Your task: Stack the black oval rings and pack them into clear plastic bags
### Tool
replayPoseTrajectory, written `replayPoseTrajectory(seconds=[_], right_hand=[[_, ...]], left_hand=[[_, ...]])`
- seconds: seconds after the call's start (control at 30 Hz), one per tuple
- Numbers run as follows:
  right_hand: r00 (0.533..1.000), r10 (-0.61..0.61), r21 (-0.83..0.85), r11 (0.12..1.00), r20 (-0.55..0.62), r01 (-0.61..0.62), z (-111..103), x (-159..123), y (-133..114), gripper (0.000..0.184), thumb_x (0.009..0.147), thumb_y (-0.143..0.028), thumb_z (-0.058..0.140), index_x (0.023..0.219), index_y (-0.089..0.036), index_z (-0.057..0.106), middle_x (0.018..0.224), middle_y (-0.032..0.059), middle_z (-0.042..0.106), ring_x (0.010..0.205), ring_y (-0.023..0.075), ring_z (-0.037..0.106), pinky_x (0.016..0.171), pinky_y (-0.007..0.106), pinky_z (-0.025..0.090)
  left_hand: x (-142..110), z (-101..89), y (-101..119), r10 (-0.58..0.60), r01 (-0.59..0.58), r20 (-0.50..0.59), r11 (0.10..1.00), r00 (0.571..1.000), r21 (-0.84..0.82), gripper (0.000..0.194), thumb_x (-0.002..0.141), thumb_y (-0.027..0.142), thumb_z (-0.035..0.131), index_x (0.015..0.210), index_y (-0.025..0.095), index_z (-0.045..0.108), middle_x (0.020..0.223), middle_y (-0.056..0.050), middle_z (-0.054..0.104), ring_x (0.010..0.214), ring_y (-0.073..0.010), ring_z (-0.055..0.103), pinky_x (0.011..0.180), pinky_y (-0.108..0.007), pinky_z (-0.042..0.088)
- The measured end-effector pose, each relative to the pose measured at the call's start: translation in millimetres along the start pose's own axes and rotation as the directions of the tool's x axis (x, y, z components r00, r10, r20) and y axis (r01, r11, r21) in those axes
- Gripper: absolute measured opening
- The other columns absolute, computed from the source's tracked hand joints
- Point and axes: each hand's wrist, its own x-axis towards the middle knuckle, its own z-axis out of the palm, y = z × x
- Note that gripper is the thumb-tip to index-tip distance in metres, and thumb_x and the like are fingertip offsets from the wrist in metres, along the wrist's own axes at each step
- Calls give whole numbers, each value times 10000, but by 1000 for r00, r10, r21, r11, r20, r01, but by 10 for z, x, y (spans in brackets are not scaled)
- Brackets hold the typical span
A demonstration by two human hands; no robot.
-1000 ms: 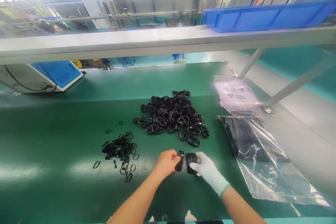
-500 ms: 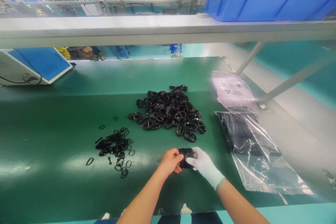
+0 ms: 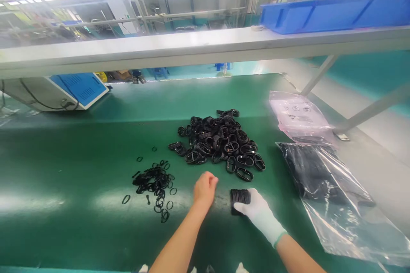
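My right hand point(image 3: 258, 211), in a white glove, is closed around a short stack of black coiled cables point(image 3: 238, 198), pressed together side by side low over the green table. My bare left hand point(image 3: 205, 190) is to the left of the stack, apart from it, with curled fingers. Its fingertips are turned away, so whatever they may hold is hidden. Just beyond both hands lies a heap of black oval cable coils point(image 3: 221, 140). Left of my left hand, small black rubber bands point(image 3: 156, 181) lie in a loose pile.
On the right lie a clear plastic bag point(image 3: 326, 179) with black contents and a pink printed bag point(image 3: 299, 113). A white shelf point(image 3: 179, 49) spans the table, carrying a blue bin point(image 3: 333, 13). A blue and grey machine point(image 3: 80, 89) stands at the back left.
My left hand has let go of the stack and moved off to the left and slightly forward. My right hand keeps hold of the stack. The camera view has shifted and tilted.
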Motion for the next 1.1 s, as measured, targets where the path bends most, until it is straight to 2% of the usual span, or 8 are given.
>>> replayPoseTrajectory(seconds=[0.1, 0.23, 0.4, 0.57, 0.67, 0.8, 0.93, 1.1], right_hand=[[1000, 5, 2, 1000, 18, -5, 4, 9, 10, 509, 565, -363, 614, 1011, -174, 458, 982, 102, 581, 869, 232, 583, 722, 316, 441], [1000, -4, 18, 1000, 25, 3, 3, 4, 16, 501, 571, -363, 610, 1006, -168, 457, 996, 110, 582, 878, 229, 584, 740, 311, 442], [1000, 0, -1, 1000, 4, 0, 1, -6, 16, 497, 572, -373, 617, 1002, -176, 463, 971, 95, 587, 872, 231, 586, 737, 313, 442], [998, -57, 31, 998, -8, 57, -16, -12, 27, 466, 579, -372, 630, 972, -182, 466, 955, 79, 587, 877, 213, 582, 724, 292, 440], [999, -41, 17, 999, 8, 41, -40, -36, 4, 462, 589, -371, 626, 977, -179, 462, 972, 84, 581, 888, 213, 578, 725, 294, 439], [1000, -23, -17, 1000, -6, 23, -45, -41, -18, 478, 582, -356, 637, 988, -180, 457, 967, 79, 585, 894, 212, 580, 744, 293, 435], [999, -48, -23, 999, -14, 48, -20, -11, -1, 475, 577, -368, 635, 974, -176, 459, 959, 84, 584, 888, 215, 577, 731, 295, 433], [997, -83, -17, 996, -6, 82, -40, -13, 1, 445, 574, -368, 628, 941, -171, 471, 928, 79, 582, 853, 210, 577, 694, 287, 424]], left_hand=[[267, -503, 54, 147, 2, -340, 916, 929, 402, 214, 825, 194, 398, 1029, 211, 462, 1126, -84, 475, 1026, -189, 496, 817, -326, 398], [432, -835, 64, 155, 3, -267, 860, 951, 510, 140, 759, 157, 503, 894, 186, 526, 982, -65, 540, 979, -197, 507, 791, -300, 384], [37, -473, -20, 142, -119, -17, 885, 990, 449, 58, 750, 261, 542, 741, 203, 546, 695, 23, 571, 673, -119, 558, 624, -211, 393], [-406, -86, -139, 392, -422, 164, 791, 905, 443, 265, 765, 85, 397, 885, 254, 563, 1064, 0, 548, 891, -134, 533, 738, -233, 392], [-462, -81, -181, 333, -429, 270, 732, 903, 529, 354, 711, 26, 373, 890, 260, 570, 1250, 10, 440, 1014, -182, 487, 788, -287, 394], [-450, -14, -86, 261, -335, 210, 734, 942, 591, 427, 674, 166, 524, 1086, 272, 492, 1278, -38, 387, 1010, -236, 487, 809, -363, 411], [-421, 196, 39, 111, -179, 149, 769, 983, 614, 738, 488, 242, 729, 1167, 177, 446, 1151, -125, 453, 1020, -305, 474, 820, -405, 418], [-404, 195, -93, 267, -329, 242, 905, 933, 270, 800, 534, 142, 701, 1243, 278, 355, 1277, -38, 408, 1113, -215, 446, 926, -321, 370]])
